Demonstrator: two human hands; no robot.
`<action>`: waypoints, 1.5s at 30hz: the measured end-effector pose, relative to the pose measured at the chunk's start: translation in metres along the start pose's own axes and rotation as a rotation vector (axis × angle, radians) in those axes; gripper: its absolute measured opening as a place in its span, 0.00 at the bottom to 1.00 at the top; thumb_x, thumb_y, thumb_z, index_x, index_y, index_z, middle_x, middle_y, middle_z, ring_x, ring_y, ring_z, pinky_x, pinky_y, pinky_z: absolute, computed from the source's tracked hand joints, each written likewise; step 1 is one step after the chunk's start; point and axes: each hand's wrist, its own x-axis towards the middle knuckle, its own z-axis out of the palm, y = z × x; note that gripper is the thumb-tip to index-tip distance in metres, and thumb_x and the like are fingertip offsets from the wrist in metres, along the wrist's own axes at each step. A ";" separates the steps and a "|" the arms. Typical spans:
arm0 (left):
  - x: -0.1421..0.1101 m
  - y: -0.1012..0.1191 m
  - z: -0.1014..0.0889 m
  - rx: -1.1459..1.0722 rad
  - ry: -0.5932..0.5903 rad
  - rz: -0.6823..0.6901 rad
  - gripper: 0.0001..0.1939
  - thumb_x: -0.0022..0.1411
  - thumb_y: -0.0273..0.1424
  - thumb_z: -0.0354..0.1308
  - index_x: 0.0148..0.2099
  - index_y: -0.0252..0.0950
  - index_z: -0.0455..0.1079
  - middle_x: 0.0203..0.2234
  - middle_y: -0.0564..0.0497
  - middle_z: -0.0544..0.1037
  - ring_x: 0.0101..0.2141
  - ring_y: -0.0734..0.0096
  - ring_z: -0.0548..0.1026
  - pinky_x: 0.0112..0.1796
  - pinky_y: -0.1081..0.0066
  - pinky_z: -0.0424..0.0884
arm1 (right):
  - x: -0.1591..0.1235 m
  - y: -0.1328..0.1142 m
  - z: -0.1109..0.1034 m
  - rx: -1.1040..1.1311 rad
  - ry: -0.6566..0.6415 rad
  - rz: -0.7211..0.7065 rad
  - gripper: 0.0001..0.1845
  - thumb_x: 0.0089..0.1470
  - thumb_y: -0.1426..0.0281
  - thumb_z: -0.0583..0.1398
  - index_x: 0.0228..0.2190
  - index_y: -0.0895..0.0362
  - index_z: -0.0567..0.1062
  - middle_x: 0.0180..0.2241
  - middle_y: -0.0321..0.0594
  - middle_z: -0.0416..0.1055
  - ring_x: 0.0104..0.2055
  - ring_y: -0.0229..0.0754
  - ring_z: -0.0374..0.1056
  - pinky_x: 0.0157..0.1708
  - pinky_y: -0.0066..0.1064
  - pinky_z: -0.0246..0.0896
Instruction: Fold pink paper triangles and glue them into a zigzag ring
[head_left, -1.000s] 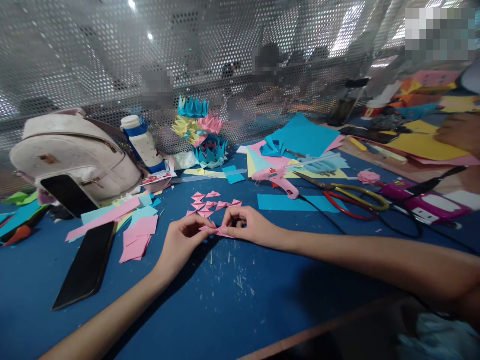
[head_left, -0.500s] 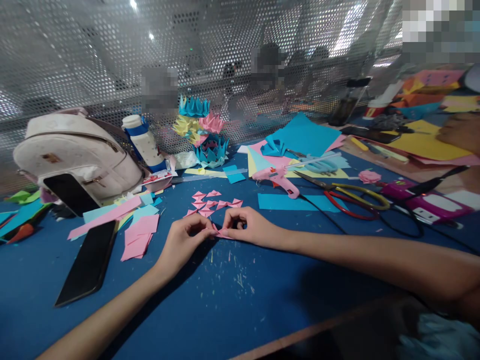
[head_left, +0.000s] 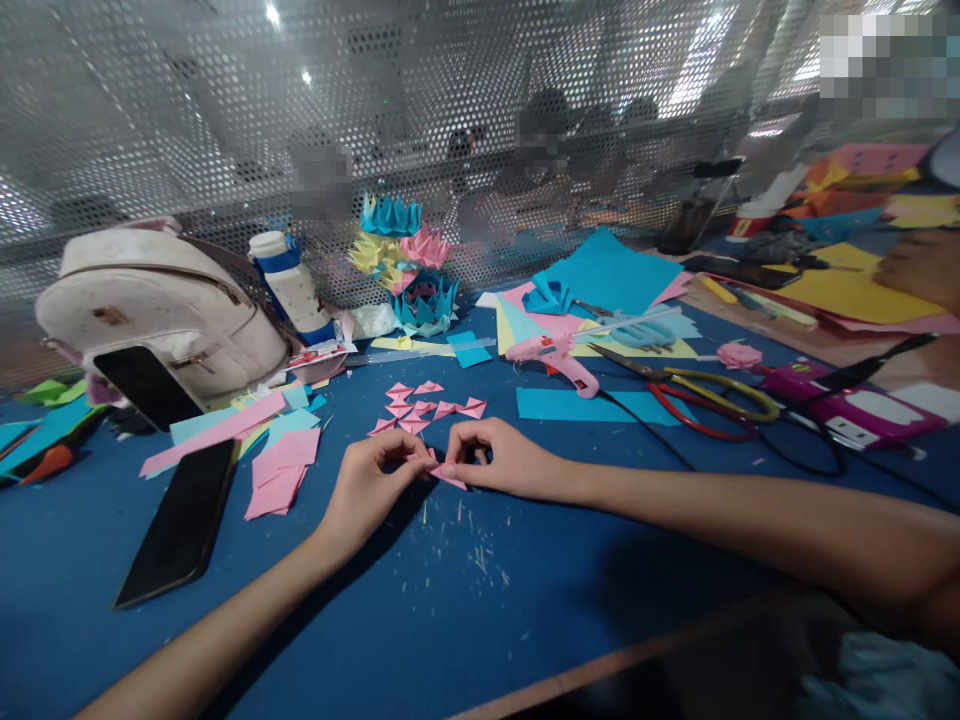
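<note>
the fingers (head_left: 471,471) seemingly hide part of the pink paper (head_left: 451,480).

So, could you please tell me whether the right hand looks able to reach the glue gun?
Probably yes: the glue gun lies just beyond the right hand, with only bare table between them. That hand is pinching pink paper, though, so it would likely have to let go first.

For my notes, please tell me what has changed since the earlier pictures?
The small pink paper turned slightly; its right tip now points more toward the person. The left hand and right hand still hold it. The glue gun, red-handled scissors and folded pink pieces stayed.
</note>
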 end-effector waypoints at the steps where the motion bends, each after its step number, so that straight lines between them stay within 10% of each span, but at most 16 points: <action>1: 0.000 0.001 0.001 0.000 0.012 0.003 0.06 0.57 0.30 0.63 0.28 0.35 0.74 0.24 0.52 0.78 0.26 0.72 0.75 0.30 0.74 0.71 | 0.000 -0.001 0.000 0.005 -0.006 0.003 0.10 0.52 0.64 0.65 0.27 0.58 0.73 0.24 0.33 0.68 0.25 0.33 0.59 0.25 0.27 0.52; 31: -0.002 -0.004 0.004 -0.073 0.053 -0.023 0.06 0.58 0.30 0.65 0.30 0.35 0.74 0.25 0.53 0.78 0.27 0.74 0.75 0.31 0.76 0.70 | 0.000 -0.002 0.001 0.126 -0.006 0.033 0.12 0.51 0.64 0.66 0.27 0.59 0.73 0.24 0.35 0.72 0.26 0.33 0.63 0.26 0.26 0.55; 45: -0.003 -0.006 -0.007 0.114 -0.056 0.275 0.05 0.59 0.31 0.68 0.36 0.36 0.76 0.31 0.50 0.80 0.33 0.70 0.77 0.37 0.72 0.71 | 0.001 -0.001 -0.006 0.218 -0.085 0.085 0.14 0.50 0.61 0.68 0.27 0.60 0.75 0.25 0.36 0.73 0.27 0.34 0.66 0.30 0.28 0.60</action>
